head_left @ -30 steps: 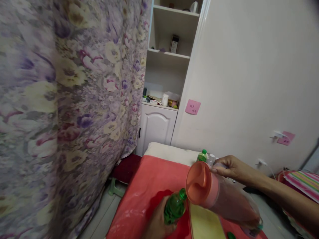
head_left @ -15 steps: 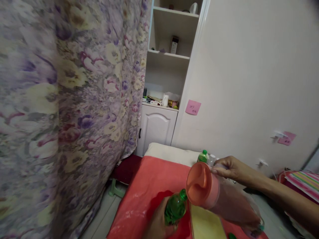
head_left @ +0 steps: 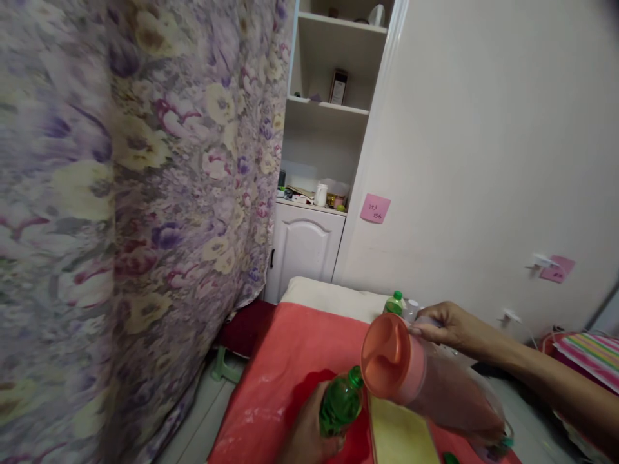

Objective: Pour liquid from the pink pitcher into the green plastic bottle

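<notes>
My left hand (head_left: pixel 304 432) is wrapped round a green plastic bottle (head_left: pixel 341 403) that stands uncapped on the red table cover (head_left: pixel 294 351). My right hand (head_left: pixel 447 325) grips the handle of a clear jug with an orange lid (head_left: pixel 394 357). The jug is tipped over, its spout right at the bottle's open neck. A yellow board (head_left: pixel 399 435) lies on the cover under the jug.
A second green-capped bottle (head_left: pixel 394 303) stands behind the jug near the wall. A flowered curtain (head_left: pixel 126 212) hangs at the left. White shelves and a cupboard (head_left: pixel 309 241) stand at the back. A striped cloth (head_left: pixel 587 354) lies at the right.
</notes>
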The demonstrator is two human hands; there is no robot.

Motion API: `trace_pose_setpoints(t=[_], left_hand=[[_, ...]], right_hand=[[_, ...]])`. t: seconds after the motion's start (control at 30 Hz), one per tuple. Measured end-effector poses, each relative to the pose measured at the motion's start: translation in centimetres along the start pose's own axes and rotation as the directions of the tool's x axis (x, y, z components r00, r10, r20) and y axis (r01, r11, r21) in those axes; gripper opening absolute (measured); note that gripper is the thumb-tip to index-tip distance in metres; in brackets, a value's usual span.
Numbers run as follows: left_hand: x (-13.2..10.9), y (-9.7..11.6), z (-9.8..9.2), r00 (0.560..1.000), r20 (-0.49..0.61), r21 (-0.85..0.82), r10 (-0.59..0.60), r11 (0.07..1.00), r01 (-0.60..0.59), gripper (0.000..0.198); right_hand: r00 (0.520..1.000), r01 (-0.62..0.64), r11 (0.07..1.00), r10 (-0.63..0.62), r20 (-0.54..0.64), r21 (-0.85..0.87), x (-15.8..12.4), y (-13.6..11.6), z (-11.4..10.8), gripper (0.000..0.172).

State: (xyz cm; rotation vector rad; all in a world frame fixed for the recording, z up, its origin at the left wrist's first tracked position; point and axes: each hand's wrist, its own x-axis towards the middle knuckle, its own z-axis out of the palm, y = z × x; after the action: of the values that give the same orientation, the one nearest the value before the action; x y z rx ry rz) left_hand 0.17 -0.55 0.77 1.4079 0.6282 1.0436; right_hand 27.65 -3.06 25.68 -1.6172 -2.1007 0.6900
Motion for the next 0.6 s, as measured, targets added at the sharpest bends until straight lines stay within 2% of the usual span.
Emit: trace_pose_setpoints(t=[0.17, 0.6], left_hand=[[-0.2, 1.1, 0.2, 0.999, 0.036, -0.063, -0.031, 0.997, 0.033, 0.076], [-0.3, 1.5, 0.2, 0.999, 0.002, 0.063, -0.047, 0.997, 0.046, 0.071]], right_hand=[[1.000, 0.004, 0.999, -0.003, -0.017, 0.035, 0.0, -0.4, 0.3, 0.053], [1.000, 0.009, 0.997, -0.007, -0.029, 0.072, 0.0, 0.2, 0.5, 0.055]])
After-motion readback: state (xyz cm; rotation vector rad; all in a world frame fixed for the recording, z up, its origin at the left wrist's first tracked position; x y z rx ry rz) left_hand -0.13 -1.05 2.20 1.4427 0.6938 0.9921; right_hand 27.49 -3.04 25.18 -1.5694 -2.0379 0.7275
